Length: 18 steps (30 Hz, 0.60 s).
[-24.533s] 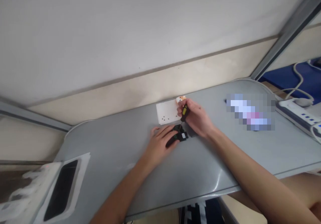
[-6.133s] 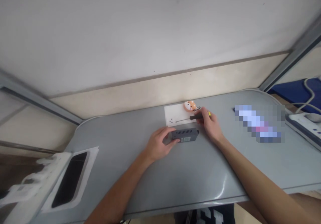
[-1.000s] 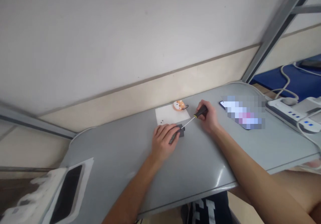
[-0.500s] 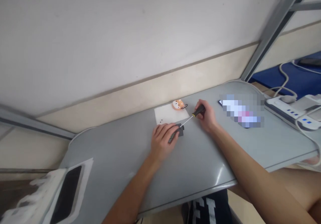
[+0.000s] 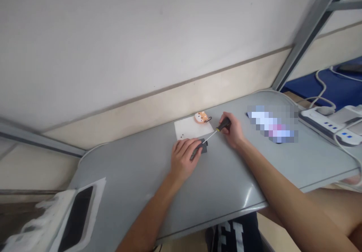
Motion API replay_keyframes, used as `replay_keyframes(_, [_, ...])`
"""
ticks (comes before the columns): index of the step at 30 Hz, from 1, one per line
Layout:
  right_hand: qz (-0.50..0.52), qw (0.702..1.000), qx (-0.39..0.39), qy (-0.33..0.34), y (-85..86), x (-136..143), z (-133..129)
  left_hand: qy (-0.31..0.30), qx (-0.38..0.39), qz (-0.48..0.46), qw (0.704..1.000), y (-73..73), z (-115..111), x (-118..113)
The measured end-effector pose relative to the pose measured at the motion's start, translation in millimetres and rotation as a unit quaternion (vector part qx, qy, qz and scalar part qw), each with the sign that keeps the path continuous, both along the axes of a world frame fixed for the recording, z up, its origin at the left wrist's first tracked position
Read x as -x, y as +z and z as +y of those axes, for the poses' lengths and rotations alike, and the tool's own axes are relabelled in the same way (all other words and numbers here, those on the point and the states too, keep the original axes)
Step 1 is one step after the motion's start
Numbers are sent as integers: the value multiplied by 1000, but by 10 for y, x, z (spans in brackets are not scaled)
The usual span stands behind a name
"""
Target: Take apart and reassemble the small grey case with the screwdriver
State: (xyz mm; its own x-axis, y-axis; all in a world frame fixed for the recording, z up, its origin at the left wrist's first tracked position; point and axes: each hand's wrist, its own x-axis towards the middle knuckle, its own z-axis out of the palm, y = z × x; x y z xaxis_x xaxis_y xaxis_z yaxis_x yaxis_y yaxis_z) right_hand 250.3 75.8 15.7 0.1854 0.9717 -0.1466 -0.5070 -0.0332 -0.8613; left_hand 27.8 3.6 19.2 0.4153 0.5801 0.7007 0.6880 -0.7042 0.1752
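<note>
My left hand [image 5: 184, 155] lies over a small dark grey device [image 5: 204, 147], its fingers closed on it and covering most of its left side. The device's exact kind does not show. In my right hand [image 5: 233, 130] is a screwdriver [image 5: 224, 124] with a black handle and a yellow collar. Its thin shaft slants down to the left, and the tip meets the device near my left fingertips. Behind the device lies a white sheet of paper [image 5: 186, 127] with several tiny dark bits, perhaps screws, on it. An orange and white animal-faced case [image 5: 201, 117] rests on the paper's far edge.
A blurred-out phone-like object [image 5: 273, 126] lies right of my right hand. Beyond it stands a white power strip [image 5: 329, 126] with cables. At the lower left a dark-screened device [image 5: 76, 218] rests on white sheets. The wall borders the grey table [image 5: 130, 169] at the back.
Almost nothing differs. The screwdriver tip stays on the device and both hands hold their places, with only a very slight shift of the view.
</note>
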Motion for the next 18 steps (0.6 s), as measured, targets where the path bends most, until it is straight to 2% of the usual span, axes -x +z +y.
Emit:
replay_keyframes(15, [9,1000,11,-28,-22,-29,24,-10,-29,40,999,2,15,22])
replay_keyframes(18, [-19,999,16,-36,-58,-22,33,-18,-23,27,999,1,7,6])
